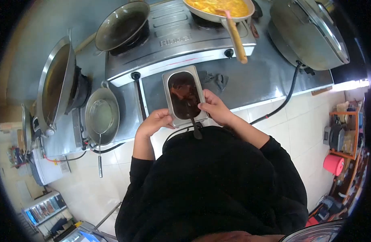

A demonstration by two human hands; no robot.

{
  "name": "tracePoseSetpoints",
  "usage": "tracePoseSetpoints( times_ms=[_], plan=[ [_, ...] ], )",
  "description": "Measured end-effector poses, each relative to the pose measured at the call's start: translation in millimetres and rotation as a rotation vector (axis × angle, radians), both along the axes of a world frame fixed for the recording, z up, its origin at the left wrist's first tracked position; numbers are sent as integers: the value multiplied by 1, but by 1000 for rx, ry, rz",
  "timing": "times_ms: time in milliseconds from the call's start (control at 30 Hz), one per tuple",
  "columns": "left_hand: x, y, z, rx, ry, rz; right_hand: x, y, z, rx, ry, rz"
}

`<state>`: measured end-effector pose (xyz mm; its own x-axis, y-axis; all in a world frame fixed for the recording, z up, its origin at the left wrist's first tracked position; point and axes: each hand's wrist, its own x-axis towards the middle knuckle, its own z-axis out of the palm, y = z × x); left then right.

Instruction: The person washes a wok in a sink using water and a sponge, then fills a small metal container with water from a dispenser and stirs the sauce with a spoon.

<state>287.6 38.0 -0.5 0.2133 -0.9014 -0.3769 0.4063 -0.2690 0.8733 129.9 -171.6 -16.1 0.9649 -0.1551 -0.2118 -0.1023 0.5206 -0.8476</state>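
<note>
Both hands are on a rectangular stainless steel container point(167, 86), which is at the bench's point(258, 82) front edge, in front of the stove. Can't tell whether its base touches the bench.

Left hand point(156, 121): pinching the near left corner, thumb bent at the rim, fingers curled. Right hand point(215, 107): pinching the right wall near its near end, thumb over the rim, fingers along the outside. Neither is spread.

Container holds dark brown sauce point(181, 103), with a redder patch toward the far half. A dark, slim-handled utensil point(197, 132) stands in it, leaning on the near rim, handle end toward the black top point(217, 181). Its other end is hidden in the sauce.

Dark grey crumpled cloth point(218, 80): on the bench, just right of the container's far end, near the stove.

Silver two-burner gas stove point(169, 52) behind. Right burner: pale round pan point(215, 17) of yellow-orange food point(213, 6), its wooden handle point(236, 42) reaching past the stove front. Left burner: dark round wok point(123, 26).

Bench right end: large silver lidded pot point(302, 40). Left end: big wide metal wok point(52, 84), tilted in view. Between it and the container, near the front edge: grey metal bowl point(111, 127) with a round wire strainer point(100, 115) in it, strainer handle past the edge.
</note>
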Motion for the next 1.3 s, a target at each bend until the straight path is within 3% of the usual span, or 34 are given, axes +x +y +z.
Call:
tracePoseSetpoints(
  times_ms=[67,100,200,333,500,733,800,933,1100,1267,1300],
  plan=[
    [-19,-26,12,-37,-36,-27,-13,-5,13,8,13,-62],
    [-21,-34,8,22,-208,-54,-21,-10,23,33,46,-76],
    [-52,-53,11,-73,210,76,-45,-18,28,13,23,-146],
    [-99,-76,20,-61,266,32,-105,-33,32,-28,77,-207],
    [-185,-119,17,-97,244,-31,-243,-57,14,-48,77,-435],
    [-366,-214,27,-112,211,-169,-509,-64,-2,-7,287,-996],
    [-405,-242,15,-105,226,-246,-566,-64,5,-64,358,-1058],
    [-486,-299,30,-64,258,-317,-641,-80,18,-118,374,-1185],
    [-547,-366,11,-25,305,-329,-707,-148,21,-80,367,-1267],
    [-608,-468,-1,43,285,-369,-808,-236,-29,-10,460,-1368],
    [-622,-493,-2,59,285,-372,-833,-248,-46,6,583,-1422]
  ],
)
